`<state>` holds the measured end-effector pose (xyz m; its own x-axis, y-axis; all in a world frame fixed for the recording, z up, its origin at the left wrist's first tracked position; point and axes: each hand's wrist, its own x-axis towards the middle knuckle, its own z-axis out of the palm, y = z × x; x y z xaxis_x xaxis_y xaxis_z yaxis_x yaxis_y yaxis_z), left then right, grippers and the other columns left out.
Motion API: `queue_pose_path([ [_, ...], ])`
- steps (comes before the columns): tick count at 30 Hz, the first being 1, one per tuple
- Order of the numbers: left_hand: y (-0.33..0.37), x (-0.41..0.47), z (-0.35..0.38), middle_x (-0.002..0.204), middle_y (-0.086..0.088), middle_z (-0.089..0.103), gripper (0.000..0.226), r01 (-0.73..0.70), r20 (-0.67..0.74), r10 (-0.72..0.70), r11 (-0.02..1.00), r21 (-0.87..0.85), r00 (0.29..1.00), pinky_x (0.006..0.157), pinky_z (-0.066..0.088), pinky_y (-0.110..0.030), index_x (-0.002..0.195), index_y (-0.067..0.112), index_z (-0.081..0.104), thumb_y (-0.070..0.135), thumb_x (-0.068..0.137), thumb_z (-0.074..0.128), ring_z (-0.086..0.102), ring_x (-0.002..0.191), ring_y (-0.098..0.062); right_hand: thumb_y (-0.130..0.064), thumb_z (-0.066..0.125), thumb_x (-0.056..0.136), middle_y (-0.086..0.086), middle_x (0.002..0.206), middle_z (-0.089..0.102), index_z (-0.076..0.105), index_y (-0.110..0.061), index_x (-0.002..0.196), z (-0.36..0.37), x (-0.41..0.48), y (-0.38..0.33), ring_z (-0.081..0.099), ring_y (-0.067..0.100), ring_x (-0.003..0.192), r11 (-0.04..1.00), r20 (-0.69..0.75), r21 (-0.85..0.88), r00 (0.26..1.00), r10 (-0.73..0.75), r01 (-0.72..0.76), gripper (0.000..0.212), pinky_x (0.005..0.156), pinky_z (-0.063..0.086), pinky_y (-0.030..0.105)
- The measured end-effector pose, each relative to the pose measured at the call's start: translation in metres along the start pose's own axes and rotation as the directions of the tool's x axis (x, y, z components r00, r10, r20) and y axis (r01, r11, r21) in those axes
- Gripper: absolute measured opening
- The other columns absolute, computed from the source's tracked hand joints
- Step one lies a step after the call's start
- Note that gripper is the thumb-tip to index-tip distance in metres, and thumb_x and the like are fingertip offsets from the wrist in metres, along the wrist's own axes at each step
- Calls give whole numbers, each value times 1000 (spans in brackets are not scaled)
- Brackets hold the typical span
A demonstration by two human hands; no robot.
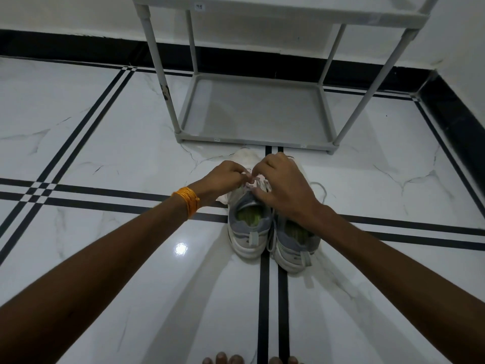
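Note:
Two grey and white sneakers stand side by side on the floor, heels toward me: the left shoe (249,232) and the right shoe (295,245). Over the left shoe's tongue, my left hand (223,179) pinches a white lace (258,181). My right hand (283,185) pinches the lace from the other side and covers the front of the right shoe. An orange thread band (187,200) circles my left wrist. A loose lace (321,190) trails to the right of the shoes.
A grey shoe rack (252,143) stands just beyond the shoes, its low shelf bare, a second shelf above. White marble floor with black stripes (263,298) lies all around. Black skirting and walls close the back and right. My toes (228,359) show at the bottom edge.

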<state>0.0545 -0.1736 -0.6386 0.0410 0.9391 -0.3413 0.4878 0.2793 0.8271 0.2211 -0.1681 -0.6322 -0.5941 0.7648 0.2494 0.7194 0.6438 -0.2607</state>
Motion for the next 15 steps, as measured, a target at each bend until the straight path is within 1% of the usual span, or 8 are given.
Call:
queue_pose_path([
  [3, 3, 0, 2, 98, -14, 65, 22, -17, -24, 17, 1000, -2, 1000, 81, 46, -33, 102, 0, 71, 13, 95, 55, 55, 89, -22, -30, 61, 93, 9, 117, 63, 62, -11, 113, 0, 7, -8, 52, 25, 107, 998, 83, -48, 996, 39, -35, 27, 93, 40, 34],
  [5, 2, 0, -1, 90, -11, 66, 21, -26, -50, 26, 1000, 0, 998, 76, 47, -32, 101, 0, 72, 15, 94, 58, 56, 84, -22, -27, 58, 95, 9, 117, 64, 60, -11, 114, -1, 14, -10, 52, 25, 106, 994, 134, -85, 988, 73, -62, 25, 84, 38, 31],
  [7, -2, -1, -6, 81, -5, 65, 18, -32, -66, 30, 999, -27, 997, 71, 47, -28, 99, 1, 73, 13, 92, 61, 57, 80, -21, -22, 59, 95, 10, 107, 66, 59, -11, 109, -4, 17, -9, 52, 24, 96, 998, 144, -46, 988, 51, -45, 18, 74, 35, 29],
  [9, -3, -2, -9, 81, -7, 68, 16, -52, -100, 46, 997, -58, 994, 68, 49, -25, 96, 2, 75, 13, 90, 64, 62, 79, -21, -18, 60, 94, 11, 99, 67, 57, -11, 105, -8, 17, -7, 53, 24, 86, 1000, 135, -3, 991, 6, -6, 13, 70, 43, 34],
  [12, -9, -1, -16, 81, -10, 73, 17, -42, -248, 17, 994, -97, 969, 61, 55, -18, 94, 0, 76, 15, 86, 71, 68, 69, -14, -13, 58, 94, 12, 95, 67, 57, -9, 99, -14, 14, 1, 55, 28, 86, 1000, 129, -20, 992, -9, 12, 7, 73, 48, 42],
  [13, -16, -1, -20, 80, -12, 74, 17, -25, -298, -10, 993, -115, 955, 60, 57, -18, 92, -1, 76, 15, 85, 73, 69, 66, -14, -12, 58, 93, 13, 97, 68, 57, -8, 100, -15, 11, 7, 56, 29, 88, 1000, 139, -26, 990, 2, 2, 8, 75, 49, 43],
  [14, -25, -1, -25, 80, -14, 75, 18, -9, -343, -25, 995, -96, 939, 64, 60, -22, 89, -1, 76, 15, 84, 74, 70, 67, -16, -11, 58, 93, 14, 99, 68, 58, -8, 102, -16, 6, 13, 58, 30, 90, 999, 156, -36, 988, 18, -12, 10, 76, 49, 43],
  [15, -34, -2, -28, 78, -15, 75, 19, 10, -380, -19, 1000, -26, 925, 70, 62, -29, 86, -1, 77, 18, 84, 74, 72, 68, -20, -9, 58, 92, 15, 102, 68, 59, -7, 104, -15, 1, 20, 59, 30, 92, 998, 188, -54, 981, 42, -32, 13, 78, 50, 42],
])
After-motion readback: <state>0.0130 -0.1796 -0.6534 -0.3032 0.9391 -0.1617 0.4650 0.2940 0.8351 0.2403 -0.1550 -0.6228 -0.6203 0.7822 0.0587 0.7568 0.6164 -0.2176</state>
